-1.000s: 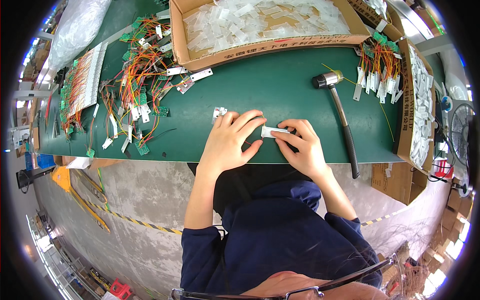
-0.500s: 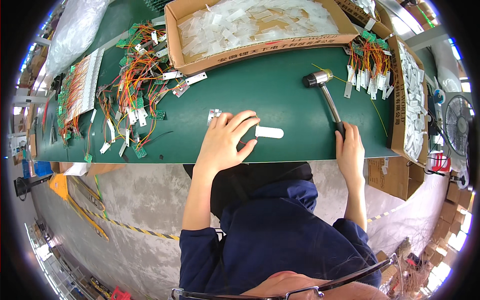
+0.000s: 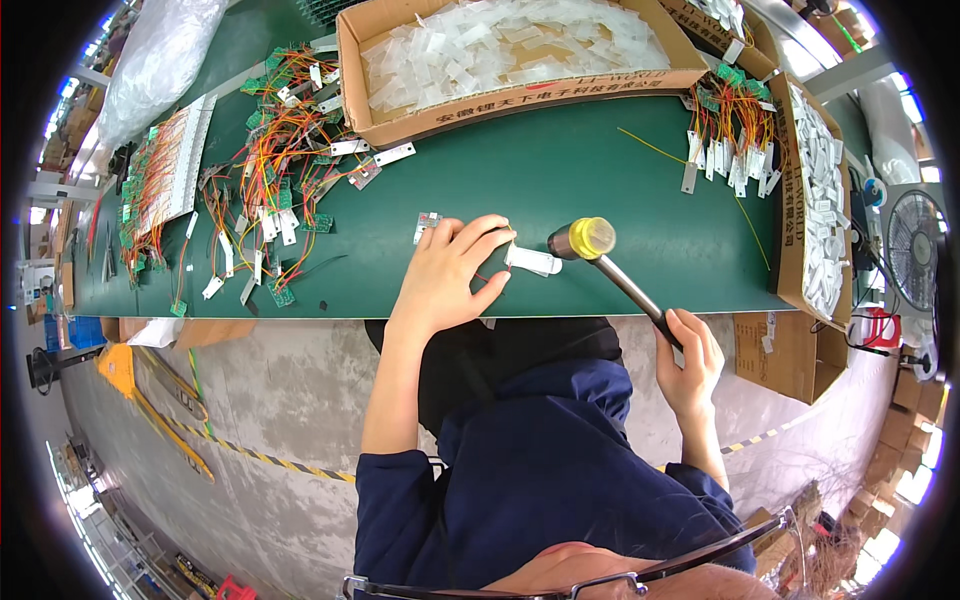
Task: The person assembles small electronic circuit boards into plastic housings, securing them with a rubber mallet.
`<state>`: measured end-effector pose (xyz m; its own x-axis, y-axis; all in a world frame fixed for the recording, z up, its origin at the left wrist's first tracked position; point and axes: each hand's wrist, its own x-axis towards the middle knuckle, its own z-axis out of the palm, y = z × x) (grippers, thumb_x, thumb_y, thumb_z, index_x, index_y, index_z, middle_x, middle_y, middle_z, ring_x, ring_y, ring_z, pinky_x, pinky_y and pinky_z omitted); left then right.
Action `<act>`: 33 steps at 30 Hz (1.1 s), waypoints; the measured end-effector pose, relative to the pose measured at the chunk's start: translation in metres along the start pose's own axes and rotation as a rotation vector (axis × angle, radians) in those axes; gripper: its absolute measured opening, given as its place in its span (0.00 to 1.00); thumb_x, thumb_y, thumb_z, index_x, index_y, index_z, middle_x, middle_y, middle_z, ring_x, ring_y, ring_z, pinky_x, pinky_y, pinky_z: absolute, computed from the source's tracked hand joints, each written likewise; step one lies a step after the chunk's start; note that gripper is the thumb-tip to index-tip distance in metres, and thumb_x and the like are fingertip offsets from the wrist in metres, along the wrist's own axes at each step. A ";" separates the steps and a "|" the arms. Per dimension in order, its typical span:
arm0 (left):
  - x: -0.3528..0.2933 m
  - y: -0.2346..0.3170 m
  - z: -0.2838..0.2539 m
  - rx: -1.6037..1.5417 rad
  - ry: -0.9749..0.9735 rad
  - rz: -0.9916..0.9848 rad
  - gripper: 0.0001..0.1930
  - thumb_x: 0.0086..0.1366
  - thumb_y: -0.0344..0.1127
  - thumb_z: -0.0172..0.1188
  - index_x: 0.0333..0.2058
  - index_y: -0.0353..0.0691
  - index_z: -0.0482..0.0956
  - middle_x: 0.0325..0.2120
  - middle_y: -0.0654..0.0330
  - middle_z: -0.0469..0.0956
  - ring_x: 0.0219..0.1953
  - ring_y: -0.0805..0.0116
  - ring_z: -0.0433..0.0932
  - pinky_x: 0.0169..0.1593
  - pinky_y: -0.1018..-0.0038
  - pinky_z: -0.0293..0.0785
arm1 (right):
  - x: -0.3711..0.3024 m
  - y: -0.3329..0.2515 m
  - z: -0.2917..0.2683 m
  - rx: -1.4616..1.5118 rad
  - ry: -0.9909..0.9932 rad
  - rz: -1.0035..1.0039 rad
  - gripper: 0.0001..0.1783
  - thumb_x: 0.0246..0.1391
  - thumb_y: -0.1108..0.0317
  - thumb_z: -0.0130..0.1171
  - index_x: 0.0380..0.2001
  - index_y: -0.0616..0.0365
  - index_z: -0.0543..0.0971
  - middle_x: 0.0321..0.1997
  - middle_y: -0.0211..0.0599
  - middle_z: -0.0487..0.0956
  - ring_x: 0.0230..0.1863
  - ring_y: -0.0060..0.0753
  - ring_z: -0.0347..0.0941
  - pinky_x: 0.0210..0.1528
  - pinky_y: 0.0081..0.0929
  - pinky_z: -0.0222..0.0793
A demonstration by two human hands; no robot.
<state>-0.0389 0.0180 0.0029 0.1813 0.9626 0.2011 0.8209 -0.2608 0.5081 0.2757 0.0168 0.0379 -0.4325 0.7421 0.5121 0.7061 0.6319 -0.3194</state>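
Observation:
My right hand [image 3: 690,365] is closed round the dark handle end of a mallet [image 3: 630,285], which has a metal shaft and a yellow-and-dark head. The mallet's head is right beside a small white plastic piece [image 3: 530,261] on the green table; whether they touch is unclear. My left hand [image 3: 455,270] is bent over the table, with fingertips and thumb at the near end of that white piece. A bit of red wire shows by the thumb. Past the left fingers lies a small board with metal parts [image 3: 427,224], partly covered by the hand.
Bundles of green circuit boards with red and yellow wires [image 3: 275,180] lie on the left, with another bundle [image 3: 735,130] at the right. A cardboard box [image 3: 540,95] of translucent pieces stands at the back. Another box [image 3: 790,210] of white parts runs along the right edge.
The mallet has swung left and down, bringing its head from the right beside the white piece. My right hand has moved a little nearer to me. The left hand is almost still.

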 end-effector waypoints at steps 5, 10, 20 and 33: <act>-0.002 -0.002 0.000 0.013 0.000 0.001 0.21 0.56 0.41 0.62 0.50 0.50 0.75 0.54 0.72 0.72 0.43 0.59 0.68 0.53 0.63 0.64 | 0.000 -0.002 0.000 0.020 0.041 -0.010 0.19 0.43 0.80 0.67 0.41 0.61 0.77 0.38 0.41 0.79 0.32 0.43 0.78 0.33 0.30 0.74; 0.001 0.000 0.000 0.000 -0.003 0.014 0.21 0.55 0.40 0.63 0.49 0.50 0.76 0.53 0.72 0.72 0.42 0.60 0.68 0.53 0.64 0.64 | 0.009 -0.019 0.008 0.310 -0.162 0.373 0.17 0.51 0.77 0.62 0.45 0.62 0.75 0.37 0.44 0.78 0.34 0.44 0.78 0.37 0.30 0.73; 0.000 0.000 0.002 0.017 0.020 0.016 0.21 0.54 0.39 0.65 0.48 0.49 0.77 0.52 0.72 0.73 0.42 0.61 0.69 0.52 0.65 0.65 | 0.043 0.008 0.063 0.150 -0.140 0.387 0.19 0.54 0.73 0.59 0.49 0.66 0.74 0.45 0.47 0.73 0.40 0.45 0.69 0.46 0.36 0.67; 0.000 0.000 0.001 0.009 0.009 0.001 0.22 0.53 0.39 0.65 0.49 0.50 0.77 0.53 0.71 0.73 0.43 0.61 0.69 0.53 0.65 0.64 | 0.060 -0.044 0.095 0.261 -0.074 0.008 0.14 0.42 0.69 0.69 0.34 0.56 0.79 0.38 0.33 0.75 0.43 0.39 0.72 0.44 0.34 0.67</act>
<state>-0.0381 0.0185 0.0021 0.1768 0.9618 0.2091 0.8258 -0.2605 0.5001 0.1653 0.0547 0.0073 -0.4741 0.7559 0.4516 0.5455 0.6547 -0.5232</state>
